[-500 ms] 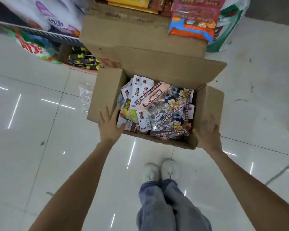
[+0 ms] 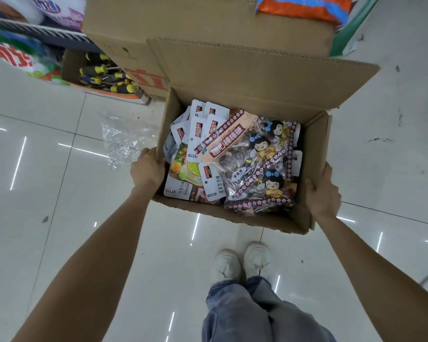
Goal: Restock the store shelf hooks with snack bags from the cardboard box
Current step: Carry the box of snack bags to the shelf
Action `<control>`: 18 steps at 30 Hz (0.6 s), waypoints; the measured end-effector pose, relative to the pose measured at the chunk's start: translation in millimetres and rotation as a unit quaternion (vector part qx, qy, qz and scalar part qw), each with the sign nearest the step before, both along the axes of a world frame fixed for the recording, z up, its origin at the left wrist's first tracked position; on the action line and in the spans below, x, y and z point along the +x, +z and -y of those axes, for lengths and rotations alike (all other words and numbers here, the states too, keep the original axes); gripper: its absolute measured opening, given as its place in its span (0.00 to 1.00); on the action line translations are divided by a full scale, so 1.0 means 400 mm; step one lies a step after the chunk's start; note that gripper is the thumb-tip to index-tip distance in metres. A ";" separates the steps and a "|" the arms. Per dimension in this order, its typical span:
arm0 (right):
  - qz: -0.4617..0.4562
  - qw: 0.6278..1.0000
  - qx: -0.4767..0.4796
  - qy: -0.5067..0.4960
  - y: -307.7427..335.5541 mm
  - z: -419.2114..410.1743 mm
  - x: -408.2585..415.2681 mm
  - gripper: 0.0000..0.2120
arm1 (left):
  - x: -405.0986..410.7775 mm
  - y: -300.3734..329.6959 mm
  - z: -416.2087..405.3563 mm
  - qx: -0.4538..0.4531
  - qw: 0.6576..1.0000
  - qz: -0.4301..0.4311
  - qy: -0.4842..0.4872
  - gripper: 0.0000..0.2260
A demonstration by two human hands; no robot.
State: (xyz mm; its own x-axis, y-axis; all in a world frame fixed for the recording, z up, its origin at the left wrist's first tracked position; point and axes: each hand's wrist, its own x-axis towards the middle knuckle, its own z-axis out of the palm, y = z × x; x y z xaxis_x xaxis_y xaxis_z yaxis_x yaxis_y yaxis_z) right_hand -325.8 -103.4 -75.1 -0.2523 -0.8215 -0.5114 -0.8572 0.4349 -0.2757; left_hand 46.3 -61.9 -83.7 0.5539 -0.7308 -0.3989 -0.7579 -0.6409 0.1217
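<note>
An open cardboard box (image 2: pixel 257 77) hangs above the white floor, held between both hands. My left hand (image 2: pixel 147 169) grips its left wall, fingers curled over the rim. My right hand (image 2: pixel 323 191) clasps the right wall near the front corner. Inside lie several snack bags: white-topped pouches (image 2: pixel 198 134) on the left and clear lollipop bags (image 2: pixel 257 164) with cartoon girls on the right. No shelf hooks are in view.
A second, larger cardboard box (image 2: pixel 183 23) stands behind. To its left is a tray of yellow-handled screwdrivers (image 2: pixel 104 77) under a wire shelf (image 2: pixel 35 30). Crumpled clear plastic (image 2: pixel 124 141) lies on the floor. My shoes (image 2: pixel 242 265) are below the box.
The box has come up and closer to me. My left hand has closed over the left rim, where before it lay flat against the wall.
</note>
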 end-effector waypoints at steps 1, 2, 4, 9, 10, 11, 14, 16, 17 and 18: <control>0.002 1.000 -0.004 -0.002 -0.002 -0.004 -0.003 0.28 | -0.002 0.002 -0.002 0.002 1.000 -0.002 -0.004 0.12; 0.000 1.000 -0.004 -0.008 0.001 -0.009 -0.007 0.27 | -0.005 0.009 -0.002 0.006 1.000 -0.003 -0.008 0.11; -0.004 1.000 -0.004 -0.020 0.012 -0.021 -0.020 0.27 | -0.011 0.028 -0.001 0.008 1.000 -0.006 -0.026 0.10; -0.008 0.997 0.003 -0.073 0.085 -0.066 -0.081 0.26 | -0.071 0.100 -0.022 0.025 0.998 -0.024 -0.057 0.09; -0.008 0.997 0.007 -0.082 0.108 -0.079 -0.094 0.26 | -0.085 0.119 -0.032 0.035 0.997 -0.025 -0.058 0.09; -0.009 0.996 0.011 -0.084 0.136 -0.091 -0.107 0.26 | -0.098 0.137 -0.044 0.044 0.996 -0.023 -0.070 0.10; -0.026 0.998 0.007 -0.064 0.234 -0.118 -0.153 0.26 | -0.134 0.212 -0.078 0.060 0.987 -0.007 -0.151 0.11; -0.038 0.998 0.000 -0.045 0.317 -0.135 -0.184 0.26 | -0.156 0.281 -0.097 0.055 0.981 -0.002 -0.186 0.11; -0.043 0.998 -0.004 -0.039 0.365 -0.145 -0.200 0.25 | -0.168 0.322 -0.104 0.042 0.980 -0.003 -0.196 0.11; -0.046 0.998 -0.010 -0.034 0.415 -0.157 -0.214 0.25 | -0.180 0.366 -0.111 0.020 0.979 -0.007 -0.204 0.11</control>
State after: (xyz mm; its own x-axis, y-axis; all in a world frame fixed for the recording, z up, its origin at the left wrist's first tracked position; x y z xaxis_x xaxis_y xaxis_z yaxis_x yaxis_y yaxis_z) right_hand -411.4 -40.8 90.8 -0.3530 -0.8103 -0.4677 -0.8483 0.4881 -0.2053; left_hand -25.8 -17.7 62.5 0.2125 -0.8737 -0.4376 -0.9503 -0.2890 0.1155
